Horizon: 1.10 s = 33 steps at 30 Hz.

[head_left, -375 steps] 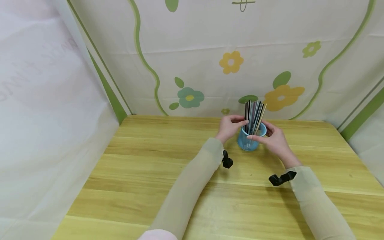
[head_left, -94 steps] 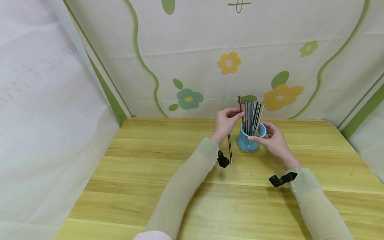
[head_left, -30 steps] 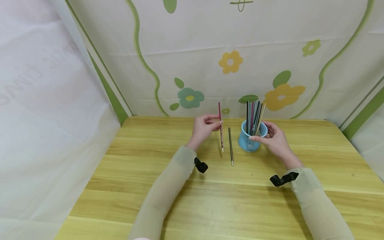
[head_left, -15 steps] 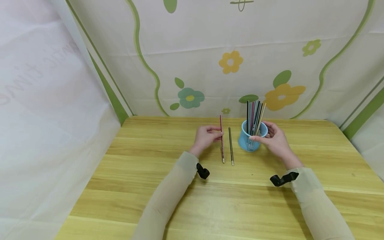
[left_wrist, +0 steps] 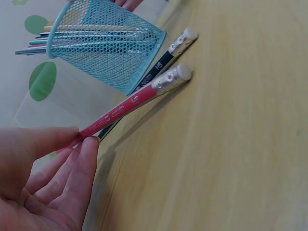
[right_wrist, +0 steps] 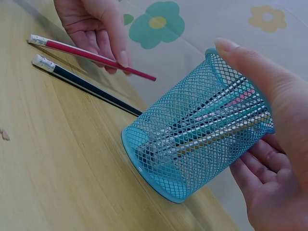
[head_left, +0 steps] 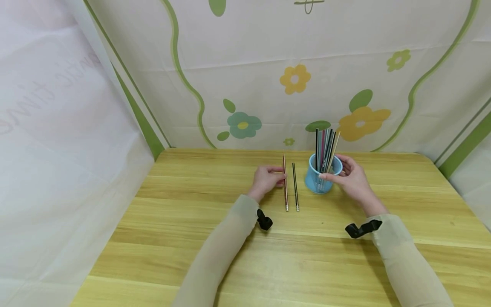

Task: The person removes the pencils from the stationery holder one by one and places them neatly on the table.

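My left hand (head_left: 264, 179) pinches a red pencil (left_wrist: 130, 103) between thumb and fingers, its white eraser end towards me and low over the table. Just right of it a black pencil (head_left: 295, 189) with a white eraser lies on the wood, nearly parallel. My right hand (head_left: 353, 177) holds the blue mesh pencil cup (right_wrist: 192, 139) at its right side, thumb at the rim, other fingers behind. Several pencils (head_left: 326, 145), dark, grey, pink and pale wood, lean in the cup, their eraser ends down at its bottom.
The wooden table (head_left: 184, 238) stretches to both sides and towards me. Close behind the cup, a white cloth backdrop (head_left: 245, 76) with printed flowers rises at the table's back edge. Another white cloth (head_left: 57, 170) hangs along the left side.
The black pencil went from the cup to the table. The left hand then drew out the red pencil, carried it left and lowered it beside the black one. The right hand stayed at the cup.
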Each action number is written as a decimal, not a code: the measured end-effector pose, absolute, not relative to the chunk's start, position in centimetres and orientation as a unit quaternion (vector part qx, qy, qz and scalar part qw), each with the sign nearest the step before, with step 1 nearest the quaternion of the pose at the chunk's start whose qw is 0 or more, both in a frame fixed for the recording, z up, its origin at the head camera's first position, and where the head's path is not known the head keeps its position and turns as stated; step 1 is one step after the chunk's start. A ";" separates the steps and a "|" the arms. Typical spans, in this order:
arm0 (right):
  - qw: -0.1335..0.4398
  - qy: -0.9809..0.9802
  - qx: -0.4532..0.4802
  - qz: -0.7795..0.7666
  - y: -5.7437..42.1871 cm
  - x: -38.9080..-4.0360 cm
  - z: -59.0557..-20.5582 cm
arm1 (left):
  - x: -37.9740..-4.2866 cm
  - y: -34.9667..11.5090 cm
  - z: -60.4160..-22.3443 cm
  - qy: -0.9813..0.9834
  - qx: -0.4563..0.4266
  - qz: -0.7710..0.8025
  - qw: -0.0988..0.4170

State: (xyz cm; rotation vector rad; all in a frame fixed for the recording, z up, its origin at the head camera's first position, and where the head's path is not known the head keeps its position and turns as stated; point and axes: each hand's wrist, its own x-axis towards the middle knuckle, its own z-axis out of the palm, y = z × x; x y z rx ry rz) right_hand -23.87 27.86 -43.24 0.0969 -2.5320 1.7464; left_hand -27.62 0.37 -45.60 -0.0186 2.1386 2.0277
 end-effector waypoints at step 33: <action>0.043 -0.825 0.032 0.562 27.8 -24.0 -43.4 | -27.3 2.6 -45.1 0.831 -0.058 0.551 0.052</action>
